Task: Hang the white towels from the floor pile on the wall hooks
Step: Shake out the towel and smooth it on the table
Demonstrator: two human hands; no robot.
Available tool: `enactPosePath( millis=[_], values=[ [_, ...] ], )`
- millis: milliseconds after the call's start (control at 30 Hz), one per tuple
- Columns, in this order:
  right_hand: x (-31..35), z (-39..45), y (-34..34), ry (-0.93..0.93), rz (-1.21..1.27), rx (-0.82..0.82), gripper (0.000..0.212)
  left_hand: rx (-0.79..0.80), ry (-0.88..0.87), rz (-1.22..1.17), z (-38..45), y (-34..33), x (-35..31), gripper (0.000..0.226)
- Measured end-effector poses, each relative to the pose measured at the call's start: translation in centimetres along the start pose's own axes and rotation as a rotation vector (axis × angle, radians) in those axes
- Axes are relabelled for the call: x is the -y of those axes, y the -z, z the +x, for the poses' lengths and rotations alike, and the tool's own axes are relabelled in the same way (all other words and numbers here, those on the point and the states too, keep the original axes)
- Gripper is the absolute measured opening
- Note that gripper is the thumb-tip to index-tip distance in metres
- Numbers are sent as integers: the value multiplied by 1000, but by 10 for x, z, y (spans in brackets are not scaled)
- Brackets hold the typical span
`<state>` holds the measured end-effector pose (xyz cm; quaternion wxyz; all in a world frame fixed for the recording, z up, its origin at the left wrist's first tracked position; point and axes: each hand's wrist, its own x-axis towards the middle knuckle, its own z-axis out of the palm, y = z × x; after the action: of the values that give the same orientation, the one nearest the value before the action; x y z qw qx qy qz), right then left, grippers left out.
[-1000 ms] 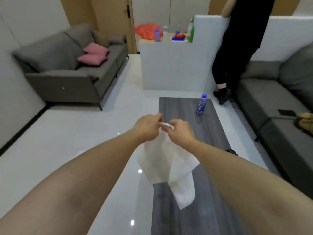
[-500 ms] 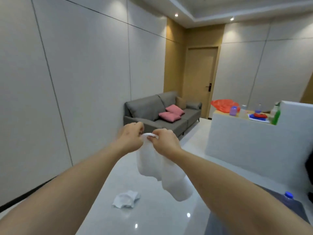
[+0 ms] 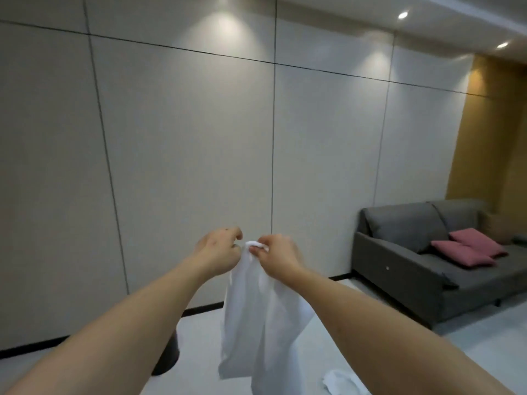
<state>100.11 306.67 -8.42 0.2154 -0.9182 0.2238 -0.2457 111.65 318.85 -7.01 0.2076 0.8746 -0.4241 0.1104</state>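
Note:
A white towel (image 3: pixel 256 317) hangs in front of me, held up at its top edge at chest height. My left hand (image 3: pixel 219 252) and my right hand (image 3: pixel 278 256) pinch that top edge close together, almost touching. Another white towel (image 3: pixel 340 382) lies crumpled on the floor at the lower right, partly behind my right forearm. The pale panelled wall (image 3: pixel 185 152) fills the view ahead. No hook shows on it.
A grey sofa (image 3: pixel 433 269) with two pink cushions (image 3: pixel 467 246) stands along the wall at the right. A dark round object (image 3: pixel 168 363) sits on the floor behind my left forearm. A black skirting strip runs along the wall base.
My view has swung left from the coffee table and sofa to the bare wall. Both hands have kept their pinch on the towel's top edge throughout.

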Motion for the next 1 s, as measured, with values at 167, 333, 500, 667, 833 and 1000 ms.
enactPosePath(
  millis=[167, 333, 500, 667, 833, 1000],
  values=[
    [132, 29, -87, 172, 70, 87, 27, -25, 140, 53, -39, 68, 141, 42],
    [269, 48, -172, 335, 115, 174, 29, -81, 290, 151, -92, 140, 280, 42],
    [373, 61, -235, 453, 172, 249, 39, -146, 439, 221, -129, 187, 388, 38],
    [479, 81, -316, 604, 256, 345, 40, -175, 550, 257, -160, 220, 488, 27],
    [582, 107, -405, 760, 328, 436, 28, -184, 717, 321, -187, 260, 593, 26],
    [681, 138, -486, 890, 406, 521, 27, -207, 922, 400, -200, 306, 688, 26]
  ],
)
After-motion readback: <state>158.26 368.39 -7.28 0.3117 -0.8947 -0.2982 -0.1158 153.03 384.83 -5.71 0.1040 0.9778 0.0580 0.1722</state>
